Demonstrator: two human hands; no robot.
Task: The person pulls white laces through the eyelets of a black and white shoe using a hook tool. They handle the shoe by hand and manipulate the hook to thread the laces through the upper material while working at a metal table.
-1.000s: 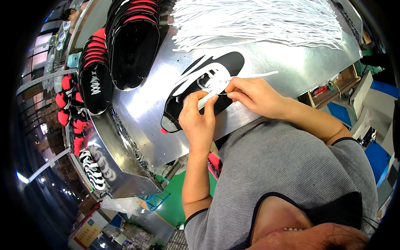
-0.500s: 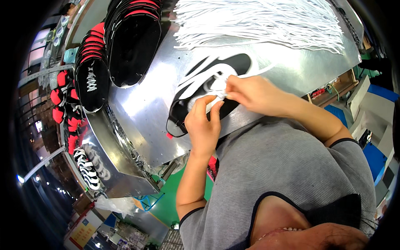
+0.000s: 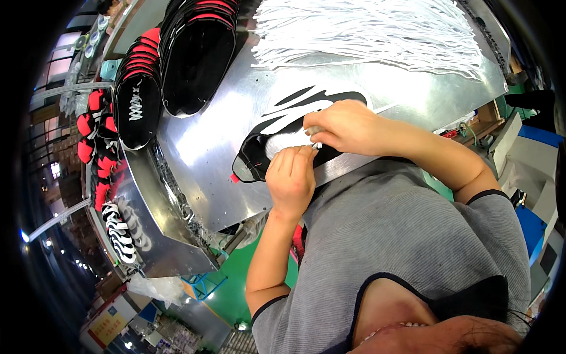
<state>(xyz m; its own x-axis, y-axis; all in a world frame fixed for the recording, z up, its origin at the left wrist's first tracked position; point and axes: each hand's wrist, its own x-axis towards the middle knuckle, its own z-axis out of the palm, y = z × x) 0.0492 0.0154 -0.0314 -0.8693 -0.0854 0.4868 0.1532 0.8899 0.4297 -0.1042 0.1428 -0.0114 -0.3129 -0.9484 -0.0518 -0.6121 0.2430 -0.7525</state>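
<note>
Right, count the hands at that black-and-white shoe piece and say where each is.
2: the left hand at the near side of the shoe piece, and the right hand over its right part. Neither hand is hidden, though some fingertips are.

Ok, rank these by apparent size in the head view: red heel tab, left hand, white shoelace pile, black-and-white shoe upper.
1. White shoelace pile
2. Black-and-white shoe upper, partly hidden
3. Left hand
4. Red heel tab
</note>
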